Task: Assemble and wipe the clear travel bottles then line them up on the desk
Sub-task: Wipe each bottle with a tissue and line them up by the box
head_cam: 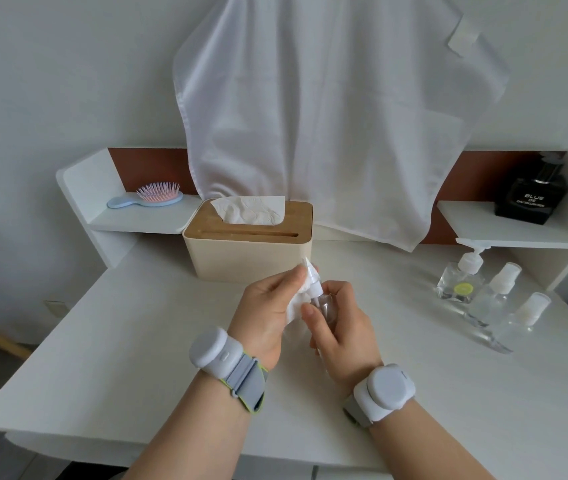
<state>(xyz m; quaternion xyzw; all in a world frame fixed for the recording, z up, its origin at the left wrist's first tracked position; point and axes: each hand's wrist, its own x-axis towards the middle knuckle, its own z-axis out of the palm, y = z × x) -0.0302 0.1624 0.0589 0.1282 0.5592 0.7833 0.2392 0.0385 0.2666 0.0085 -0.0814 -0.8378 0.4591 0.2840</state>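
Note:
Above the middle of the white desk [137, 341], my right hand [339, 336] grips a clear travel bottle [327, 306] with a white spray top. My left hand [265, 313] pinches a white tissue [298, 299] and presses it against the bottle's neck and top. Three more clear bottles stand in a slanting row at the right: a square pump bottle [459, 282] with a yellow-green dot, a spray bottle [494, 292] and a capped bottle [525, 317].
A cream tissue box [248, 247] with a wooden lid stands just behind my hands. A white towel [338, 116] hangs on the wall. A hairbrush [151, 197] lies on the left shelf, and a black perfume bottle [532, 195] stands on the right shelf.

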